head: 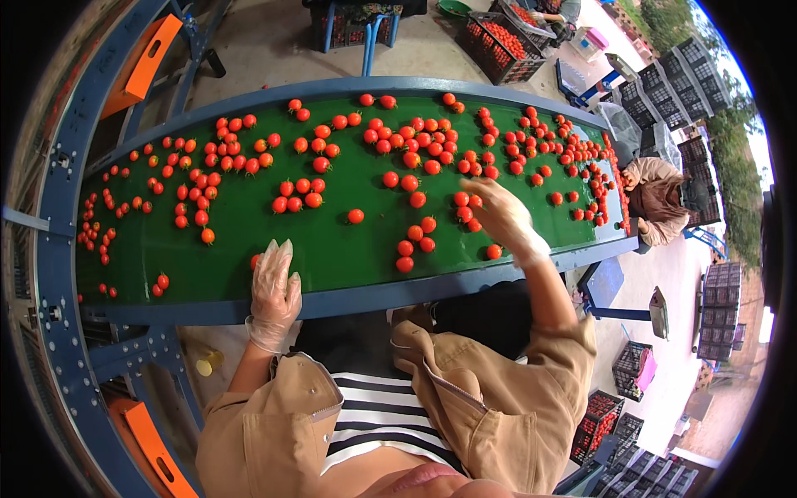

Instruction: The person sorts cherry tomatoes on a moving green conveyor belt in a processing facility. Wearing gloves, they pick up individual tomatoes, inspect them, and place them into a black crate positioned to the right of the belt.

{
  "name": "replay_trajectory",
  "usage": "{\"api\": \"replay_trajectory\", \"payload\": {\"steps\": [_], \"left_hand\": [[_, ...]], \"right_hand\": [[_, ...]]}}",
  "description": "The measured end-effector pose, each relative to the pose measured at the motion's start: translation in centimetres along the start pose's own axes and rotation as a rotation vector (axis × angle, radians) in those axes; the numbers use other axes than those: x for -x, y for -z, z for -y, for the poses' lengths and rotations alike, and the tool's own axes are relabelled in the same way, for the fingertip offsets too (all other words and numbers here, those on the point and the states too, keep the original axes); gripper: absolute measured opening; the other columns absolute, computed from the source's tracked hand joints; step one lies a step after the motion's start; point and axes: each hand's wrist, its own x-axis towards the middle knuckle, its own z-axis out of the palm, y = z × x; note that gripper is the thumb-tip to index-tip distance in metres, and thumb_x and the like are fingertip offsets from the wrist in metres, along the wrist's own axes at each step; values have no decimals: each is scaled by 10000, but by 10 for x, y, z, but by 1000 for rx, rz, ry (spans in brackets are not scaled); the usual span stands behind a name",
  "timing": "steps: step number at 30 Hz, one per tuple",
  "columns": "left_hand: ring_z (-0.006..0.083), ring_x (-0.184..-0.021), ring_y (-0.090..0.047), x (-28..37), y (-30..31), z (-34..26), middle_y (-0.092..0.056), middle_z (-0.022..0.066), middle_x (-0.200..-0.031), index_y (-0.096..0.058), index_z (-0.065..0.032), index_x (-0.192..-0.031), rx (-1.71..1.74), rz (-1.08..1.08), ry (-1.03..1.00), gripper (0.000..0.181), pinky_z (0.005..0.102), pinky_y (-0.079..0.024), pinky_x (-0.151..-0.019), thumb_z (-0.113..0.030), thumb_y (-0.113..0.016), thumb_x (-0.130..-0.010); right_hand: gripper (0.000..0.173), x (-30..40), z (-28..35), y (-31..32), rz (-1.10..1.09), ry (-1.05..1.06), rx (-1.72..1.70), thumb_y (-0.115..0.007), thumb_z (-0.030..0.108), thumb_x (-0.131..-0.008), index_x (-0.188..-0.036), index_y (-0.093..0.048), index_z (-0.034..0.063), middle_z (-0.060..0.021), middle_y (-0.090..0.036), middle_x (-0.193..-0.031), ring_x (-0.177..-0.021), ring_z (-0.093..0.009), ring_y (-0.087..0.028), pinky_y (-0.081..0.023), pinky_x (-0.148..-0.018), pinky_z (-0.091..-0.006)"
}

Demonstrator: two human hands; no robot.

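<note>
A green conveyor belt (pixel 336 255) in front of me carries many small red tomatoes (pixel 355 216), some with green stems. Over the belt's near edge, my left hand (pixel 276 289), in a clear plastic glove, has its fingers extended and holds nothing. One tomato (pixel 255 261) shows just beside its fingers, partly hidden. My right hand (pixel 503 215), gloved too and slightly blurred, reaches over the right part of the belt. Close by its fingers lies a small group of tomatoes (pixel 464 214). Whatever is under that palm is hidden.
A blue metal rail (pixel 373 297) edges the belt; a blue frame (pixel 56 267) with orange panels (pixel 149 59) stands left. At the far right end a person (pixel 657 193) works by the tomatoes. Black crates (pixel 503 50) and a platform scale (pixel 604 283) stand on the floor.
</note>
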Motion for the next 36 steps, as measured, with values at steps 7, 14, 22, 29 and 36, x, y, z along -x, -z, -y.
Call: {"api": "replay_trajectory", "payload": {"steps": [7,14,22,29,36], "left_hand": [[394,-1304,-485,8,16,13,-560,159,-1360,-460,-13,-1353,-14,31,50,497,528,-368,-1098,20,-574,-871],[399,-1306,-478,19,29,30,-551,160,-1374,-489,-5,-1331,10,49,66,428,530,-364,-1101,-16,-550,-907],[413,-1307,-476,12,42,38,-550,171,-1377,-512,-2,-1309,140,17,54,407,510,-370,-1101,12,-525,-903],[260,-1316,-488,-28,15,9,-439,147,-1485,-386,-16,-1466,1270,57,569,557,419,-363,-1109,-348,-479,-1029],[286,-1186,-567,-59,-13,23,-614,88,-1266,-508,-112,-1396,2358,39,1312,563,448,-535,-936,-478,-546,-969]], "right_hand": [[328,-128,74,-84,185,-158,378,-562,93,-856,-1158,-649,185,-152,-607,-1168,-1051,-310,-634,-548,-810,-437],[204,-137,72,-91,80,-258,72,-504,131,-900,-1051,-641,143,-166,-672,-1028,-949,-357,-674,-551,-809,-482],[227,-166,40,-86,104,-385,413,-606,192,-918,-1127,-630,107,-117,-664,-1171,-1076,-286,-669,-565,-822,-432],[265,-133,95,-82,222,-158,146,-654,177,-801,-1060,-645,123,-95,-724,-935,-872,-283,-719,-569,-749,-405],[444,-133,164,-83,310,175,-587,-710,214,-840,-1260,-619,101,-138,-691,-1096,-960,-260,-677,-543,-829,-362]]}}
